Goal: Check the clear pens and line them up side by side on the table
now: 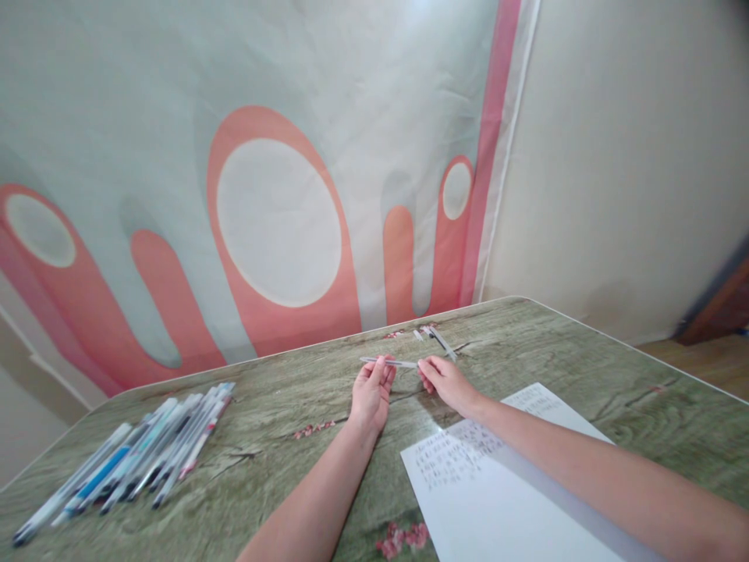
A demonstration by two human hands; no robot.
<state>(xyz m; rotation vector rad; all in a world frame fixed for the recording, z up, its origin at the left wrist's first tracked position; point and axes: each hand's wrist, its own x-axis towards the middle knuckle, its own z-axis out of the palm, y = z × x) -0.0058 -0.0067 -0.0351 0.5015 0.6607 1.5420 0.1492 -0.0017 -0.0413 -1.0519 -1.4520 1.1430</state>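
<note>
Just below the frame's centre, over the counter [257, 484], the left hand [370, 394] pinches a slim pen [403, 363] by its barrel while the right hand [449, 382] grips its right end, a hold best kept light and straight to avoid bending.

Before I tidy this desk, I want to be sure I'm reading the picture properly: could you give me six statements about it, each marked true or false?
1. The left hand holds a slim pen-like object. True.
2. The right forearm passes over the paper. True.
3. The paper is blank. False: it carries lines of writing.
4. The left hand rests on the paper. False: it is left of it.
5. A bunch of pens lies on the left of the table. True.
6. Those pens stand upright in a cup. False: they lie side by side on the tabletop.
</note>
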